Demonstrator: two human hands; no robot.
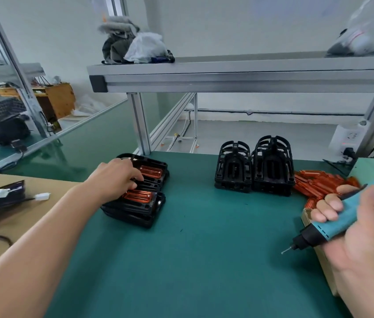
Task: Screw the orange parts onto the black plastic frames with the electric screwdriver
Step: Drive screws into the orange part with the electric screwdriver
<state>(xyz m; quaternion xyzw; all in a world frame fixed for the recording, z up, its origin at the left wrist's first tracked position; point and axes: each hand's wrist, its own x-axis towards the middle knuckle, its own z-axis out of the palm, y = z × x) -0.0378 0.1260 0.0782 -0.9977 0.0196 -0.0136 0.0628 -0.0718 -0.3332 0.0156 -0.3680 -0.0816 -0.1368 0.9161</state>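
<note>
1. Well to the left of the left fingers, a cardboard sheet (pixel 9 226) lies along the edge of the green tabletop (pixel 204 249).
2. The left hand (pixel 117 177) rests on a stack of black frames (pixel 140 203). Its fingers (pixel 133 177) are loosely bent, with the tips pressing on the top frame and wrapped round nothing that shows.
3. Two fitted orange parts (pixel 137 195) sit just beside those fingertips, one on the near side and one on the far side.
4. The frames look light, stiff and ribbed. The outer rim is likely the safest hold, as the glossy orange pieces seem smooth and may scratch.
5. Just beyond the left fingers stands an aluminium post (pixel 139 125), and a shelf (pixel 227 74) hangs overhead, so lifting room there is tight.
6. Between the two sets of fingers the tabletop gives wide room for sliding a frame.
7. The upright black frames (pixel 253 168) stand well beyond that gap, on the side nearer the right fingers.
8. The loose orange parts (pixel 319 182) are heaped just behind the right fingers.
9. The right hand (pixel 353 230) wraps its fingers (pixel 329 203) firmly round the electric screwdriver (pixel 342 216). The bit (pixel 287 250) points down and left and is clear of the tabletop.
</note>
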